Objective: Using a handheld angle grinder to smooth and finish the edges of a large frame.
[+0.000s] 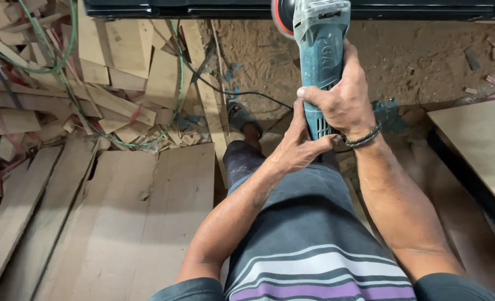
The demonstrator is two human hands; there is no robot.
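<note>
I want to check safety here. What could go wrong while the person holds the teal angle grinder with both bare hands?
1. Both hands are bare: the right hand and left hand grip the angle grinder not far behind its disc, so a slip could hurt the fingers.
2. The black cable and green hose lie among wood offcuts near the sandalled foot; the person might trip.
</note>
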